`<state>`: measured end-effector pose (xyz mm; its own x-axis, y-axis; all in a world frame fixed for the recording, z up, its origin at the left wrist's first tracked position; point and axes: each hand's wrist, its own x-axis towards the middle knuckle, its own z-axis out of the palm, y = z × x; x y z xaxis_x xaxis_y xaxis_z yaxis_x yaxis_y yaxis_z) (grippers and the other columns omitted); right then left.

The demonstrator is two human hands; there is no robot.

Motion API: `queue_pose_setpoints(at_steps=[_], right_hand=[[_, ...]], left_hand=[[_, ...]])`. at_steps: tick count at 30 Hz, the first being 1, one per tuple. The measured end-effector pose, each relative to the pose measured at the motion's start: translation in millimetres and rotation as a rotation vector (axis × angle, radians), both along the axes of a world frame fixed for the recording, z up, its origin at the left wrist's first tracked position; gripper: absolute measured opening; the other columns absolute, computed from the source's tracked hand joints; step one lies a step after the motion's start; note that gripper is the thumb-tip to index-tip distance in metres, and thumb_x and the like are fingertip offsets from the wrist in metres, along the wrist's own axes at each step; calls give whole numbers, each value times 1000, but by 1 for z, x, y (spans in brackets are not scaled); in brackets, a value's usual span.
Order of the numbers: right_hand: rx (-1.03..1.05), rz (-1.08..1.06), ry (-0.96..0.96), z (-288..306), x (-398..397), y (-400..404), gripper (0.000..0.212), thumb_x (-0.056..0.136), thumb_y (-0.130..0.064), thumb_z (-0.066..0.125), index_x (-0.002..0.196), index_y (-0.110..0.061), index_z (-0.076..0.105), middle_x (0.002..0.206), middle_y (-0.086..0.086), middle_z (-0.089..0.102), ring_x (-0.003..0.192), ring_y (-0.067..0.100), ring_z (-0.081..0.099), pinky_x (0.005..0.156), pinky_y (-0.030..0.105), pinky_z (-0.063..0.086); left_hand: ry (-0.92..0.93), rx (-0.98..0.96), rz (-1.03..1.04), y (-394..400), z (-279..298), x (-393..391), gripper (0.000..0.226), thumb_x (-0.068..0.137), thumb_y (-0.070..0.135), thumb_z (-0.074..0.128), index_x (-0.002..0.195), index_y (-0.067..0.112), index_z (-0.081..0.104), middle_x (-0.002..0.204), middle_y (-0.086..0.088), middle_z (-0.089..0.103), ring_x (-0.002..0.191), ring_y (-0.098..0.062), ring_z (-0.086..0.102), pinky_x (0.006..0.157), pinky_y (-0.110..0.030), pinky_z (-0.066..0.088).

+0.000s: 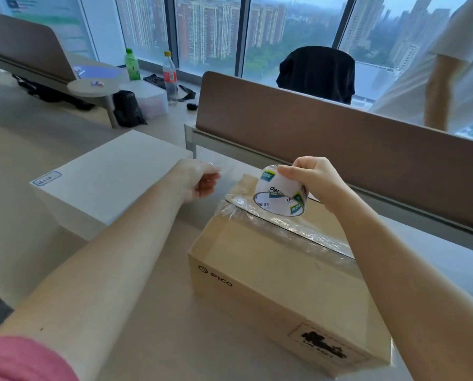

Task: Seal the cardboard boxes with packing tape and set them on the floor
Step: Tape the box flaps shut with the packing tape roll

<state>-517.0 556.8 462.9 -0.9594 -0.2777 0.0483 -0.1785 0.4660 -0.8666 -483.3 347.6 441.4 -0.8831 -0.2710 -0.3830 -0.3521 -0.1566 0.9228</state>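
— Where are the two arms?

— Both are bare and reach forward. The left forearm enters from 7 o'clock toward the centre; the right enters from 4 o'clock.

— What is the left hand (199, 180) doing?

— Its fingers are curled inward, fingertips pinched together, pointing toward 3 o'clock.

— And the right hand (309, 178)?

— It sits just right of centre, raised, knuckles up, fingers curled downward in a grip, thumb pointing toward 9 o'clock.
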Motion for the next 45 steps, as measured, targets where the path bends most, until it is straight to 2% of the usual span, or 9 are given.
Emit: queue_pose_setpoints(at_steps=[4,7,10,16,20,26,34,40,45], right_hand=[[-32,-73,-12,-4,-5,-7,37,84,-21,65,55,-12,45,35,-11,44,28,0,37,34,10,30],[131,-92,0,0,-7,-11,37,83,-23,66,53,-12,47,46,-3,44,26,0,37,35,14,33],[317,-95,-1,7,-8,-15,38,84,-26,64,54,-12,47,51,2,44,41,10,44,43,20,36],[590,-138,-17,-1,-7,-24,40,83,-33,63,55,-11,45,56,1,43,56,16,40,60,28,36],[681,-137,-53,-9,-6,-33,38,82,-36,63,58,-9,49,57,1,43,58,17,42,56,27,33],[661,-170,-91,-21,-5,-42,37,83,-36,63,62,-8,48,56,1,41,56,16,39,52,26,30],[635,-218,-136,-27,-6,-48,40,83,-33,63,53,-13,46,53,1,42,53,15,39,52,25,31],[558,-223,-204,-24,-6,-50,26,83,-26,62,70,-4,56,61,9,43,54,18,39,51,24,33],[582,-206,-204,-25,-8,-53,24,82,-25,62,71,-4,57,56,5,42,51,16,40,51,24,33]], left_hand=[[-15,-91,-68,-6,-7,-6,26,88,13,61,66,12,48,32,8,54,31,-1,49,45,-16,45],[0,-199,-102,-4,-14,-12,29,88,13,62,63,10,47,50,-2,56,51,-11,47,48,-17,43],[20,-252,-106,-3,-20,-19,33,87,12,63,60,10,45,62,-6,51,55,-13,43,53,-20,41],[33,-299,-169,-16,-34,-25,32,89,12,61,61,11,45,63,-5,51,53,-12,42,35,-9,38],[-15,-219,-199,-21,-55,-22,30,88,14,61,62,10,47,65,-5,53,54,-13,41,49,-20,39],[-56,-153,-151,-27,-75,-27,30,86,16,65,60,11,51,52,0,56,44,-10,41,47,-19,40],[-115,-69,-195,-26,-87,-30,28,89,18,61,65,13,48,64,0,51,51,-10,37,49,-18,37],[-197,44,-200,-24,-90,-32,30,85,29,66,63,16,50,61,2,48,52,-9,39,55,-20,40],[-231,41,-149,-20,-102,-36,36,81,30,70,59,13,47,55,2,44,49,-11,35,51,-20,38]])
